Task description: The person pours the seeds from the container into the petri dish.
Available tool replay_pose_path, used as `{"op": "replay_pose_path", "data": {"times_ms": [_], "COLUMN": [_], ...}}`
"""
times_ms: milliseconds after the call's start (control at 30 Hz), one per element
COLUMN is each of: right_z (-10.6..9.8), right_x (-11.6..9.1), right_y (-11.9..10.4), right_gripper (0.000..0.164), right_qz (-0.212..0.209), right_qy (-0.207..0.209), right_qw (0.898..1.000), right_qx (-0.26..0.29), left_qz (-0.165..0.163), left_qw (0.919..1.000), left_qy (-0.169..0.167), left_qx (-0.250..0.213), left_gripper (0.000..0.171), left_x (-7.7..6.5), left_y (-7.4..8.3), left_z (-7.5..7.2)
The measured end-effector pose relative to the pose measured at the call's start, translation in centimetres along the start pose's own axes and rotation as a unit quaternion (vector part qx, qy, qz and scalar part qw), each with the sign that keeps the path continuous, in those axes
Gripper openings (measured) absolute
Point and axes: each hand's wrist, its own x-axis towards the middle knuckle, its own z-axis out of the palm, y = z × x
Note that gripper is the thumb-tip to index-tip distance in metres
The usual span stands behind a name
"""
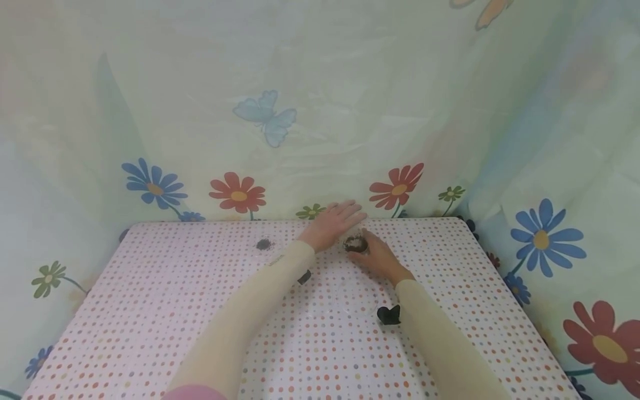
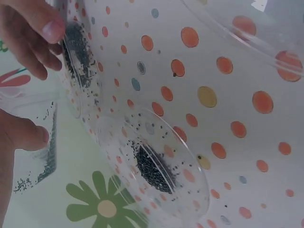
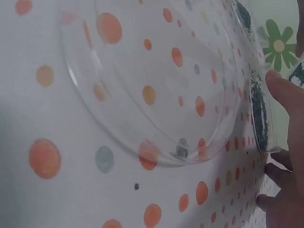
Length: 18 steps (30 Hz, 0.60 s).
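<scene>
My left hand [image 1: 334, 222] reaches over the far side of the table. In the left wrist view its thumb lies against a clear, tilted container [image 2: 51, 156] with dark seeds inside; its exact kind is unclear. My right hand [image 1: 377, 256] holds a clear petri dish [image 3: 273, 135] of dark seeds by its rim, thumb on one side and fingers on the other. Left of it sits another clear petri dish [image 2: 202, 190] with a small heap of dark seeds [image 2: 154, 171]. A larger clear round dish or lid [image 3: 118, 126], holding nothing, lies nearer me.
A dotted cloth covers the table [image 1: 175, 311]. A flower-printed curtain [image 1: 320, 139] hangs behind its far edge and along the sides. One black piece [image 1: 389, 315] shows beside the right sleeve, another [image 1: 304, 276] beside the left. A few loose seeds lie on the cloth.
</scene>
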Motion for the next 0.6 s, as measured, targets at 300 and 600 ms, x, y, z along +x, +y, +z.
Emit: {"op": "replay_pose_path", "data": {"times_ms": [300,600], "right_z": [-0.2,-0.1], "right_x": [-0.4,-0.9], "right_y": [-0.4,-1.4], "right_gripper": [0.089,0.087], "right_qz": [0.010,-0.015], "right_qy": [0.016,0.033], "right_qw": [1.000,0.998], "right_qx": [-0.015,-0.053], "left_qz": [-0.062,-0.110], "left_qw": [0.9961,0.9837], "left_qy": [0.018,0.046], "left_qx": [-0.060,-0.134], "left_gripper": [0.081,0.083], "left_x": [-0.9,-2.2], "left_y": [-0.5,-1.3], "left_z": [-0.1,-0.3]}}
